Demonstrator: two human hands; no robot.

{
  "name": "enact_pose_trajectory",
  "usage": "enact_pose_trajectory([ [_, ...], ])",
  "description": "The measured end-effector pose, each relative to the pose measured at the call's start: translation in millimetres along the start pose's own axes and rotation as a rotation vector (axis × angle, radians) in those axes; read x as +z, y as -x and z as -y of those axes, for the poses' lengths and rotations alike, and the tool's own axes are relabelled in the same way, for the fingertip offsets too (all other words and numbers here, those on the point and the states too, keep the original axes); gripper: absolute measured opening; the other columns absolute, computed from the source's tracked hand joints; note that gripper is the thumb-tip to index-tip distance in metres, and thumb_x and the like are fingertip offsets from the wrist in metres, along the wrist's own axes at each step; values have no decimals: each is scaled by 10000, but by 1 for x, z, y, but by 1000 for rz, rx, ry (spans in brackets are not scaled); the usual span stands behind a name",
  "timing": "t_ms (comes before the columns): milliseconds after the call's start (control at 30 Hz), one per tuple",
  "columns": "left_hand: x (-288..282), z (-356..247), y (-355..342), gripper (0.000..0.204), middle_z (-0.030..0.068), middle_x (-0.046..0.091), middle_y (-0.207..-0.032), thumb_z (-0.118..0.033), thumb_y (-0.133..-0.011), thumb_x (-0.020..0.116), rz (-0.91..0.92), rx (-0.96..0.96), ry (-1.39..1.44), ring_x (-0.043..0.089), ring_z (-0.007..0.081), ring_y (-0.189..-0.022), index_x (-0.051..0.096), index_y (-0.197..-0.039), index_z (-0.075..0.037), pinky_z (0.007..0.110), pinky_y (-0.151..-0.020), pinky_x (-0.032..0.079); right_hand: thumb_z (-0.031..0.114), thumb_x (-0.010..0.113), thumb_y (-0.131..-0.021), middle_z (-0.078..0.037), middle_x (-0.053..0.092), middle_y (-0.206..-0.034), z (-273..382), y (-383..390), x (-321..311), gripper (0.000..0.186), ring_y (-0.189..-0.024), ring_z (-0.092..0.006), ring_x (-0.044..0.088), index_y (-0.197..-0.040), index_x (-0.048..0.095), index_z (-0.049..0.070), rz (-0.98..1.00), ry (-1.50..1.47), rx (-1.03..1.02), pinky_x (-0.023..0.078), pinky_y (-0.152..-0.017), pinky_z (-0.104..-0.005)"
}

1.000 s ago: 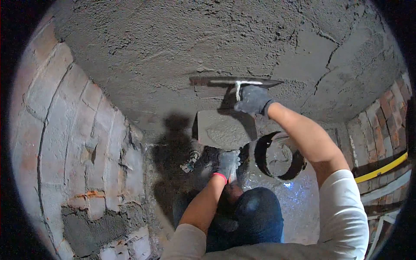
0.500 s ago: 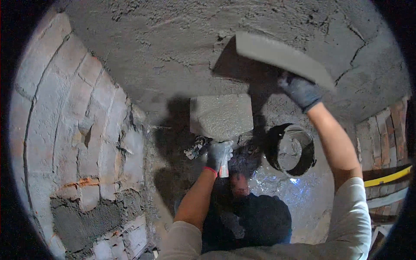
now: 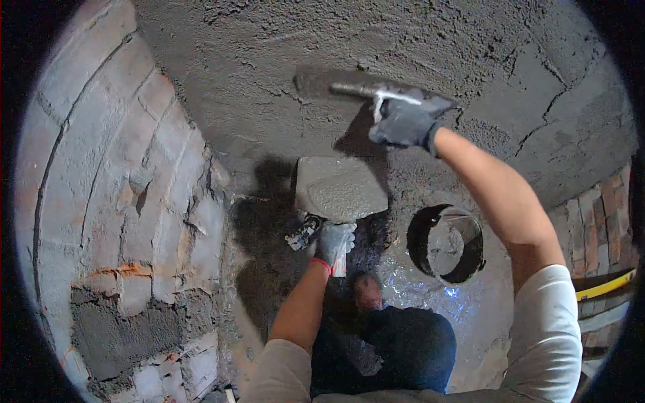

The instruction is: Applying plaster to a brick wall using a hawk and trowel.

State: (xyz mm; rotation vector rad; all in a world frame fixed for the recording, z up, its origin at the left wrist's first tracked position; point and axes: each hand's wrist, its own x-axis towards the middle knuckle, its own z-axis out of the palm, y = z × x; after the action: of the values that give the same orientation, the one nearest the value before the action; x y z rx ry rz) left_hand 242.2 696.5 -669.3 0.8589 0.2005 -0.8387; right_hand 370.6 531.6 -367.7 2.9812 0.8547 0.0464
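Observation:
My left hand point(image 3: 334, 243), in a grey work glove, is closed round the handle of a flat, roughly rectangular mortar board point(image 3: 310, 176). A mound of wet grey mortar point(image 3: 346, 191) lies on the board. My gloved right hand point(image 3: 407, 124) grips a long plastering trowel point(image 3: 314, 82) by its handle. The trowel is held against or very close to the coated wall point(image 3: 222, 54), its handle side facing me. Whether the whole blade touches the wall I cannot tell.
A round dark bucket point(image 3: 478, 232) with grey mix inside stands on the wet floor, right of my legs. On the left rises a brick wall point(image 3: 111, 201) with a rough mortar patch point(image 3: 127, 339) low down. A yellow bar-shaped tool point(image 3: 605, 286) lies at the far right.
My right hand has moved left with the trowel, and the blade has turned from showing its pale smooth face to lying along the wall. The left hand and board stay nearly in place.

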Motion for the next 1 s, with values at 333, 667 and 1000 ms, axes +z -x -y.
enact_pose_trajectory([
  [333,-33,18,-21,278,18,517,-653,-277,-855,398,209,-56,288,473,141,-478,526,-991,-71,251,-410,381,386,557,-730,-171,580,-618,30,121,30,339,-673,-313,601,-724,605,50,-219,-194,262,473,-617,-388],
  [667,38,24,6,87,-6,482,-580,-204,-820,497,289,68,53,497,148,-504,521,-772,-136,294,-421,363,378,583,-710,-181,593,-848,83,158,139,321,-820,-333,563,-828,599,80,-55,-250,125,428,-737,-425],
  [1000,39,31,-13,111,30,554,-679,-193,-808,500,189,254,-369,524,119,-519,563,-829,-105,282,-437,405,377,536,-744,-167,597,-933,37,197,127,341,-903,-313,563,-934,586,98,78,-179,171,432,-782,-433],
])
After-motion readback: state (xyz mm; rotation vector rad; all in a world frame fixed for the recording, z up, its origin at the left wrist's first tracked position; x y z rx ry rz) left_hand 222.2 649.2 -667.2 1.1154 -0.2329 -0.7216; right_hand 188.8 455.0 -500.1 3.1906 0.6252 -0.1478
